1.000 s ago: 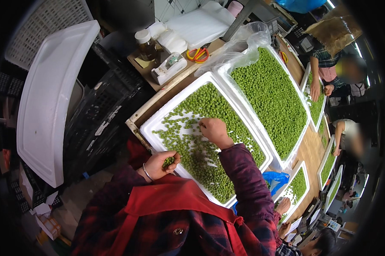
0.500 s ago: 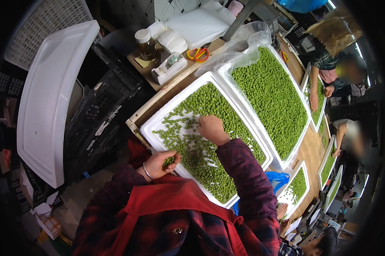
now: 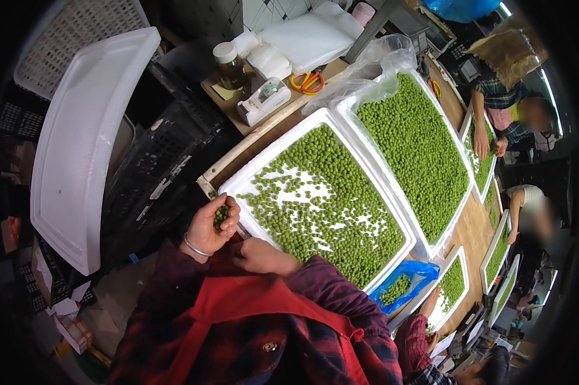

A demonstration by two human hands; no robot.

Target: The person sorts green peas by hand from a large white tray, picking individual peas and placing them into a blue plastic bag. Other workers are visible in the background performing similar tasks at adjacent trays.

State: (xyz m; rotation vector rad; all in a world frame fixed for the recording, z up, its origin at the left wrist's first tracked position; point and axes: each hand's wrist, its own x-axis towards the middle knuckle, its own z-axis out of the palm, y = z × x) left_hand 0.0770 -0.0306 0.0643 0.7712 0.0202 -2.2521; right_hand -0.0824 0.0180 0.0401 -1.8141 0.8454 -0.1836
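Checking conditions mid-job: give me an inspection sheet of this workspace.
Surface: wooden table, largely covered by trays.
Job's things: near tray with round green pieces, bare white patches showing; fuller tray beside it; blue bag holding some pieces.
Clutter: scissors, lidded jar, white dispenser.
Grippers: bare left hand cups pieces; right hand curled nearby, contents hidden.
Cables: nothing seen.
Surroundings: dark crates, white lid, co-workers at other trays.

Workshop, long table (image 3: 469,222), white trays (image 3: 407,244), co-workers (image 3: 532,204)
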